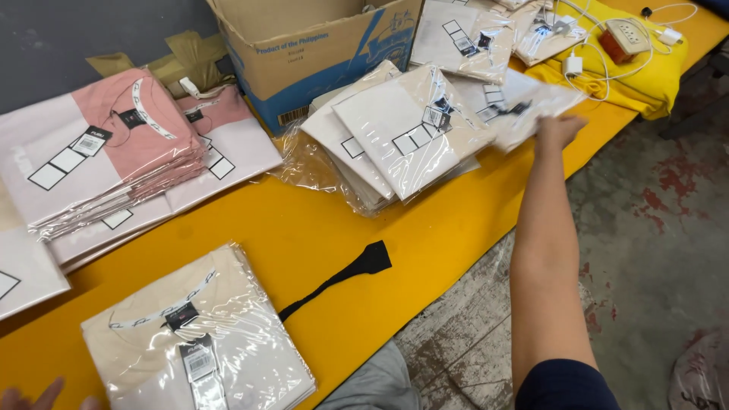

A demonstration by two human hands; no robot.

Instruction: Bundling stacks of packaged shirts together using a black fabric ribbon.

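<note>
Now right hand [560, 129] touches a bagged shirt [531, 106] (far right)

A flat, clear-bagged cream and white folded shirt [531, 106] was seen at the far edge of the yellow tabletop [319, 228], touched by the outstretched right hand [560, 129], beside a fanned stack of similar bagged shirts [402, 133].

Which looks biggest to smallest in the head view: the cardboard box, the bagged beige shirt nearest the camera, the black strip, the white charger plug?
1. Cardboard box, though partly cut off by the frame.
2. Bagged beige shirt; being nearest the camera, its rank against the box is unsure.
3. Black strip.
4. White charger plug.
</note>
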